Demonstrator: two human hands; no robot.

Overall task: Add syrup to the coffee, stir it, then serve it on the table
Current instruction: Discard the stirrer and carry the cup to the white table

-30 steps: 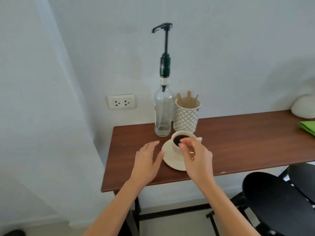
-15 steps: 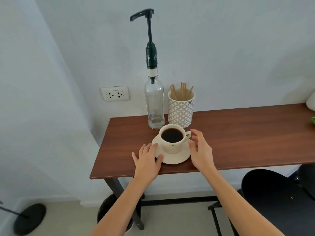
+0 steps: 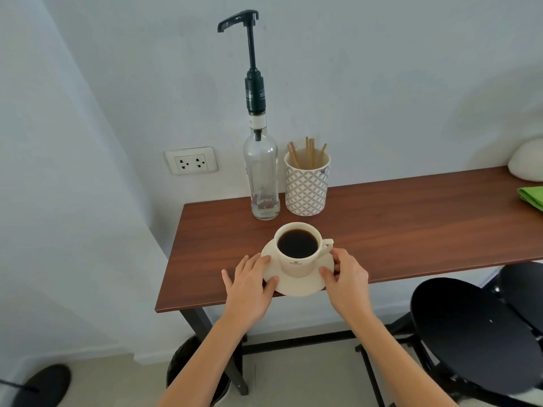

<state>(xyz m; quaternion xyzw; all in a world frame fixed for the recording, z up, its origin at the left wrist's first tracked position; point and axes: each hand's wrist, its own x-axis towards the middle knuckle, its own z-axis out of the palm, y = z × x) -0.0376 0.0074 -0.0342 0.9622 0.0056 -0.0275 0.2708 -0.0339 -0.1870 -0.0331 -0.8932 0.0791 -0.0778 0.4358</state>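
Note:
A cream cup (image 3: 296,261) full of black coffee (image 3: 297,243) stands on a cream saucer (image 3: 299,284) near the front edge of the brown table (image 3: 396,224). My left hand (image 3: 249,286) grips the saucer's left rim, thumb on top. My right hand (image 3: 346,279) grips the right rim, just below the cup handle. The saucer looks slightly raised, with a shadow under its front edge. Behind the cup stands a clear syrup bottle (image 3: 263,177) with a tall black pump. Beside the bottle, a patterned holder (image 3: 307,188) carries several wooden stir sticks.
A white wall socket (image 3: 191,163) sits left of the bottle. A green cloth (image 3: 533,197) and a white rounded object (image 3: 527,163) lie at the table's far right. Black stools (image 3: 470,327) stand at the lower right; a dark bin (image 3: 188,368) is under the table.
Both hands have closed in onto the saucer's rim from either side. The cup and saucer have come nearer to the table's front edge, and my view has pulled back.

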